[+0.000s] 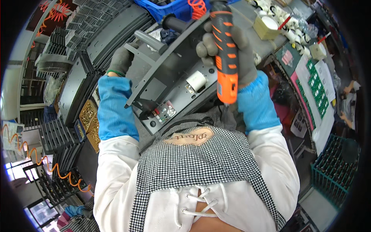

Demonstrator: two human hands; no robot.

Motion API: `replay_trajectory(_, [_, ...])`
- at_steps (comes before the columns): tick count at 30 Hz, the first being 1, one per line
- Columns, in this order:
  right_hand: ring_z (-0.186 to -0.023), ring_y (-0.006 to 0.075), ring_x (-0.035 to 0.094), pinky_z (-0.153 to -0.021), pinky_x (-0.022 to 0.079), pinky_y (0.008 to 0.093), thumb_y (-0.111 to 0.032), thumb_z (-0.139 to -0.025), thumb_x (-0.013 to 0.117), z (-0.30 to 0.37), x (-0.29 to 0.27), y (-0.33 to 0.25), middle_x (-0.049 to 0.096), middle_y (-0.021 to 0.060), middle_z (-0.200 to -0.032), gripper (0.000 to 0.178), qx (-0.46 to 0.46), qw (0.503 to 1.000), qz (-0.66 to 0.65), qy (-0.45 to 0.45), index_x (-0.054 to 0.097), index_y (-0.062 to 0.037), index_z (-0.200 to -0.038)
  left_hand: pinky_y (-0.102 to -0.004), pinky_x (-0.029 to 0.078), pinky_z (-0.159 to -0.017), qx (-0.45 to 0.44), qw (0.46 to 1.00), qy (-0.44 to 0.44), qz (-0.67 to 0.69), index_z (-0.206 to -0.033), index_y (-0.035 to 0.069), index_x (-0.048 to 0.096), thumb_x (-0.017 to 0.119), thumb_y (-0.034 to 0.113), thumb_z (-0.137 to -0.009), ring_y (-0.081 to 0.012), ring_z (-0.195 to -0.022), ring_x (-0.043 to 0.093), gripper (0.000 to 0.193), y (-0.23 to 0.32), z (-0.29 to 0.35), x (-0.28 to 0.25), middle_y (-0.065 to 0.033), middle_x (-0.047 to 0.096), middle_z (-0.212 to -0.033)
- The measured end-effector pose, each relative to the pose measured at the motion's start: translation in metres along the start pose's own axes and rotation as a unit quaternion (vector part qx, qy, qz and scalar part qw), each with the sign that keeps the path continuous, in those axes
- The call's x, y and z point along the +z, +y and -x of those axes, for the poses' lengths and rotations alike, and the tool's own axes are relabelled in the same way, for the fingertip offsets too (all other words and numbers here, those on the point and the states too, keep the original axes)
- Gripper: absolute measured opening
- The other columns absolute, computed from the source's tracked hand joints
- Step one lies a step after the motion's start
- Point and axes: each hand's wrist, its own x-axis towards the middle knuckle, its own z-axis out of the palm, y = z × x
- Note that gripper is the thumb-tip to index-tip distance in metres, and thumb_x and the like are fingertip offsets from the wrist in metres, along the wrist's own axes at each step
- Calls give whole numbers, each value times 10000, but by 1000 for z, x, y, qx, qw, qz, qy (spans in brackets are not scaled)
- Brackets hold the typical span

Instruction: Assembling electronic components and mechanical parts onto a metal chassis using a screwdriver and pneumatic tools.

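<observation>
A dark grey metal housing [170, 73] lies tilted on the bench in front of me. Inside it are a white cylindrical part [196, 81] and a small socket panel [166, 112] with a red piece. My left hand [122, 60], in a grey glove, curls round a bracket at the housing's left end. In my right hand [244, 50], also gloved, is an orange and black cordless screwdriver [226, 58], raised above the housing's right side. Its orange end points toward me. A grey tube [150, 41] sticks out across the housing's far side.
Boxes of brass screws [89, 114] stand left, beside stacked grey metal panels [71, 91]. At the back is a blue crate [154, 9] with a red coiled hose [198, 8]. White parts [297, 33] and green circuit boards [317, 85] lie right, near a green basket [336, 168].
</observation>
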Motion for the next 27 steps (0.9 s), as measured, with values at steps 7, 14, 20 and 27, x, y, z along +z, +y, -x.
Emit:
replay_trajectory(7, [-948,205,628,-762,590,362,-724,-871,621,132,26,46,621,49,-961,885,38,972,3,231,495,-7,-1374,-306,297,-488,59,997,-21,-34,-858,125,756,706,363,-881,-109,-527,409,244,-22,-42,-13,33,524,-649])
replay_trajectory(14, [-712,166,609,-617,498,288,-381,-779,682,169,18,-4,620,85,-799,699,129,947,161,248,513,20,-1326,-270,407,-592,111,986,-67,-105,-1106,95,762,617,141,-941,-104,-691,538,223,-22,-44,-32,3,669,-825])
replay_trajectory(20, [-656,136,583,-596,484,296,-274,-802,688,186,23,20,610,74,-746,479,349,916,177,90,574,15,-1167,-321,543,-826,324,880,-143,-316,-1260,77,673,613,-71,-870,-162,-920,681,421,-35,-70,-46,-82,738,-1053])
replay_trajectory(27, [-645,124,579,-620,511,313,-263,-838,697,151,28,41,611,34,-745,265,329,930,147,74,637,-13,-904,-310,540,-799,229,942,-134,-207,-1249,62,672,593,-62,-893,-157,-894,672,385,-47,-94,-66,-71,734,-1066])
